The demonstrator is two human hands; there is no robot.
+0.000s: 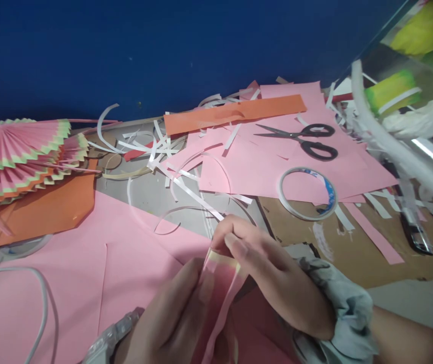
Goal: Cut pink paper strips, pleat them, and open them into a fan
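Folded pink paper [220,283] with a pale yellow edge is held between my two hands at the bottom centre. My left hand [174,313] grips its left side, thumb up along the fold. At its top right corner, the fingers of my right hand [258,263] are bent and pinch the yellowish edge. A white strip [197,197] runs up and left from near my right fingertips. Large pink sheets [133,258] lie to the left, under and beside my left hand. The lower part of the folded paper is partly hidden by my left hand.
Black scissors [296,135] and a tape roll [307,193] lie on pink sheets at the right. Pleated pink-green fans [15,146] are at the left, over orange paper [49,207]. A cutter [414,232] rests at the far right. White scraps are scattered behind my hands.
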